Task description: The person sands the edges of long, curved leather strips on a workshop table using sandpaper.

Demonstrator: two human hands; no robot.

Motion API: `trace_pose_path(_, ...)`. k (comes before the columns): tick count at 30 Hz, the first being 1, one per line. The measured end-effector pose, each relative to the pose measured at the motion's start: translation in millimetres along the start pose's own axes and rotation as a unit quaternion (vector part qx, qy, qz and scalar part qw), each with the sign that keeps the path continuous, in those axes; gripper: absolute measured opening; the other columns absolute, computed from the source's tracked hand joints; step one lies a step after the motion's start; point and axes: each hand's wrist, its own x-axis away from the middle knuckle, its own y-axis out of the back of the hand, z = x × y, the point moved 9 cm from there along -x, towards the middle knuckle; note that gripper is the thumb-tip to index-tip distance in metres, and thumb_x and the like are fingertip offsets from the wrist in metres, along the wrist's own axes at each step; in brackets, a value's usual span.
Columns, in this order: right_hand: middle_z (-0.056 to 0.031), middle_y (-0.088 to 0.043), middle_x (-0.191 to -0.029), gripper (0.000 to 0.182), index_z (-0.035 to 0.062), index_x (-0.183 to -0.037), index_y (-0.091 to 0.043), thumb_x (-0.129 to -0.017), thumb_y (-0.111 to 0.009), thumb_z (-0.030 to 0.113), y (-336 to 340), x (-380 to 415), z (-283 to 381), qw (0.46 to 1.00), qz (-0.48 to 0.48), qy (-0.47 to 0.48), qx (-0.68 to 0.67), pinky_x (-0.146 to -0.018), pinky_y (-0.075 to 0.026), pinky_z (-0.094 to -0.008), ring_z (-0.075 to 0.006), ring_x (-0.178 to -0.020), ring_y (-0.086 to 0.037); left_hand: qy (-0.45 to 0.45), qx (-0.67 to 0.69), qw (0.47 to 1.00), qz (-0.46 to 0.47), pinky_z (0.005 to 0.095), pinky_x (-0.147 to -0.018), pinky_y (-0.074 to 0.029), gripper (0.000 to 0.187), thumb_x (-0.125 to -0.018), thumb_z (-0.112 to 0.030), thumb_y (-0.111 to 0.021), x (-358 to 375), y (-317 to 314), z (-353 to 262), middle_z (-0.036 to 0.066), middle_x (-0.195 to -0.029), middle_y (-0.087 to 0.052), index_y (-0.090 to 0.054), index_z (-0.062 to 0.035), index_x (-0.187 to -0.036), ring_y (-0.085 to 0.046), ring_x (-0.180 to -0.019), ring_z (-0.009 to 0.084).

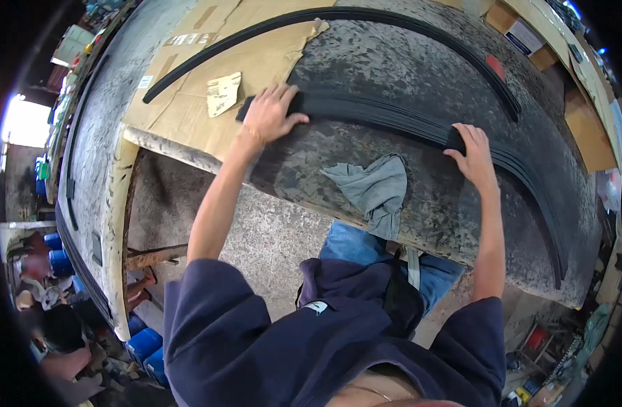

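Observation:
A bundle of long, thin black strips (365, 108) lies along the worktable and curves down at its right end. Across its left end rests my left hand (273, 112), with the fingers over the far side and the thumb on the near side. Further right, my right hand (472, 149) is closed around a small black block (455, 138) that touches the top of the strips. Its fingers partly hide the block. A crumpled grey-green cloth (375, 183) lies between my hands near the table's front edge.
Behind the bundle, another black strip (338, 13) arcs across flattened cardboard (182, 74) and the dark worktable (433, 217). A torn paper piece (223, 93) lies on the cardboard. Cardboard boxes (586, 129) stand at right. Blue containers (144, 344) and a person (60, 325) are at lower left.

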Motion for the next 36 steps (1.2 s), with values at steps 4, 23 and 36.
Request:
trace_pose_path(4, -0.0133, -0.059, -0.131, 0.061, 0.0065, -0.134, -0.056, -0.079, -0.08, 0.021, 2, 13, -40, 0.998, 0.04, -0.04, 0.004, -0.106, -0.039, -0.0474, -0.0363, -0.12, -0.053, -0.011, -0.025, 0.999, 0.021, 0.0445, -0.1, -0.046, 0.067, -0.082, -0.041, -0.076, 34, -22, -60, 0.016, -0.119, -0.062, -0.057, 0.0012, -0.13, -0.059, -0.112, 0.0343)
trace_pose_path(23, -0.0105, -0.043, -0.157, 0.062, 0.0062, -0.152, -0.041, -0.098, -0.061, 0.03, -39, 7, 71, 0.996, 0.023, 0.017, 0.088, -0.118, -0.034, -0.0455, -0.0282, -0.148, -0.037, 0.119, -0.091, 0.989, -0.015, 0.0495, -0.118, -0.031, 0.062, -0.093, -0.037, -0.064, 57, -17, -64, 0.01, -0.15, -0.05, -0.049, -0.0091, -0.147, -0.043, -0.142, 0.0267)
trace_pose_path(36, -0.012, -0.038, -0.16, 0.059, 0.0056, -0.153, -0.039, -0.1, -0.057, 0.025, -43, 3, 130, 0.998, 0.005, 0.063, 0.03, -0.121, -0.028, -0.0501, -0.0299, -0.15, -0.033, 0.141, -0.084, 0.984, -0.062, 0.0526, -0.119, -0.025, 0.066, -0.095, -0.042, -0.06, 79, -14, -53, 0.011, -0.157, -0.041, -0.043, -0.0107, -0.151, -0.034, -0.147, 0.0308)
